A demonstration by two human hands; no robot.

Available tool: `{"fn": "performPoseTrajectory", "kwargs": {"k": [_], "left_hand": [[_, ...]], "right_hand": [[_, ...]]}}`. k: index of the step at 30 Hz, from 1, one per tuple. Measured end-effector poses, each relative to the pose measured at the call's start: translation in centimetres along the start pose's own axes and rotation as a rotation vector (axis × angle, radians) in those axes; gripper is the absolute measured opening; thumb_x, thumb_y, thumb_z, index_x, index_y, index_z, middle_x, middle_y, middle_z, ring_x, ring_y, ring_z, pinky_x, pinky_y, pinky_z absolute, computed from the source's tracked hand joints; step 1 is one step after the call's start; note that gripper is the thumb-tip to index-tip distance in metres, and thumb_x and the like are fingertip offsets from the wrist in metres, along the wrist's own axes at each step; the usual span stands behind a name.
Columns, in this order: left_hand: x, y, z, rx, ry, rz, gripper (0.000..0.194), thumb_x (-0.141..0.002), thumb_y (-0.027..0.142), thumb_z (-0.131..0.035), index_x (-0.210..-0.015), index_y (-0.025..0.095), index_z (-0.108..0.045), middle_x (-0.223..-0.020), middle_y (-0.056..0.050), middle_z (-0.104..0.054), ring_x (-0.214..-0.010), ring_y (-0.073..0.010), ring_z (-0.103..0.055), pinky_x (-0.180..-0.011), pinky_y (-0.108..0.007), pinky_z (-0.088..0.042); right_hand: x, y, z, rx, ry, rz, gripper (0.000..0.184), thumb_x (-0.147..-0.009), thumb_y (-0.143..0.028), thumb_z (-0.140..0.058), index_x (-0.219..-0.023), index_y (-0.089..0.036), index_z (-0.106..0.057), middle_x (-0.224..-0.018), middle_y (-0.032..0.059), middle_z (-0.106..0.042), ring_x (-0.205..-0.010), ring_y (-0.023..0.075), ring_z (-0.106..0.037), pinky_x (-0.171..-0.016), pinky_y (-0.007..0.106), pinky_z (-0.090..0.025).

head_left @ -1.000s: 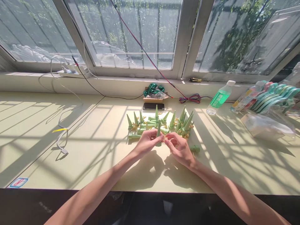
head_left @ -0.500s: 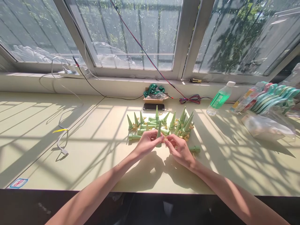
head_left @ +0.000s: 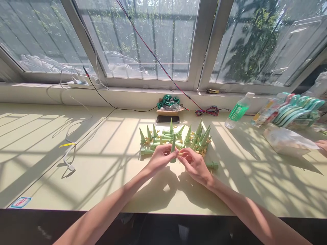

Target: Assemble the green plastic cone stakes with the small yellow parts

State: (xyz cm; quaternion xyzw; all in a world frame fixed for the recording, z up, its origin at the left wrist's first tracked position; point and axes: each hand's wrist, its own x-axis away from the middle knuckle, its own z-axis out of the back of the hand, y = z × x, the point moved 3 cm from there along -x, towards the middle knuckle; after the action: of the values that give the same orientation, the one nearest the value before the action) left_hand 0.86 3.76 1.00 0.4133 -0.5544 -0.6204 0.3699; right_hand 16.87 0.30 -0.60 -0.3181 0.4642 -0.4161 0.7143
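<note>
Between thumb and fingers my left hand (head_left: 163, 156) grips a green cone-shaped piece (head_left: 173, 145), its point upward. My right hand (head_left: 194, 163) is closed at the cone's right side, pinching a small yellowish part (head_left: 180, 154) against it. The fingertips of both hands nearly meet and partly hide that part. Just beyond them stands a cluster of similar green cones (head_left: 203, 139) with small yellow pieces at their bases. Several green tubes (head_left: 146, 150) lie among them, and another green tube (head_left: 212, 165) rests right of my right hand.
Behind the cones are a black phone (head_left: 168, 119) and a small box (head_left: 170, 111) with green material. A bottle (head_left: 238, 110) stands to the right, near a plastic bag (head_left: 287, 141). Another person's hand (head_left: 323, 147) shows at the right edge. A white cable (head_left: 67, 154) lies at left.
Another person's hand has appeared at the right edge by the plastic bag. My hands stay together at the cone, the right fingers shifting slightly closer. The view has tilted a little.
</note>
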Motion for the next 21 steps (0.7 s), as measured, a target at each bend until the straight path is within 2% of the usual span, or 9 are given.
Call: {"fn": "performPoseTrajectory", "kwargs": {"k": [11,19,21], "left_hand": [[-0.06,-0.67,0.11,-0.031,-0.016,-0.012,0.031,-0.085,0.042,-0.073,-0.083,0.011,-0.069,-0.077,-0.005,-0.065,-0.067,-0.0129,-0.06,-0.063,-0.025,-0.047],[0.04,-0.87,-0.02,-0.028,-0.033,0.0,0.032,-0.086,0.044,-0.072,-0.084,0.012,-0.069,-0.079,-0.005,-0.066,-0.071,-0.0147,-0.063,-0.067,-0.027,-0.05],[0.05,-0.9,-0.04,-0.023,-0.041,0.003,0.033,-0.087,0.045,-0.071,-0.085,0.012,-0.07,-0.08,-0.006,-0.067,-0.074,-0.0156,-0.064,-0.07,-0.028,-0.051]], "right_hand": [[-0.1,-0.04,-0.1,0.013,-0.004,0.021,0.018,-0.1,-0.033,-0.051,-0.095,-0.017,-0.059,-0.069,0.0003,-0.06,-0.052,0.0111,-0.054,-0.049,0.023,-0.042],[-0.06,0.63,-0.11,0.042,0.004,-0.01,0.03,-0.101,-0.035,-0.049,-0.077,-0.019,-0.055,-0.058,-0.0031,-0.051,-0.048,0.01,-0.046,-0.05,0.024,-0.037],[-0.03,0.67,-0.07,0.042,-0.006,-0.025,0.031,-0.101,-0.037,-0.048,-0.077,-0.019,-0.055,-0.058,-0.0031,-0.051,-0.049,0.0105,-0.046,-0.05,0.024,-0.037]]}}
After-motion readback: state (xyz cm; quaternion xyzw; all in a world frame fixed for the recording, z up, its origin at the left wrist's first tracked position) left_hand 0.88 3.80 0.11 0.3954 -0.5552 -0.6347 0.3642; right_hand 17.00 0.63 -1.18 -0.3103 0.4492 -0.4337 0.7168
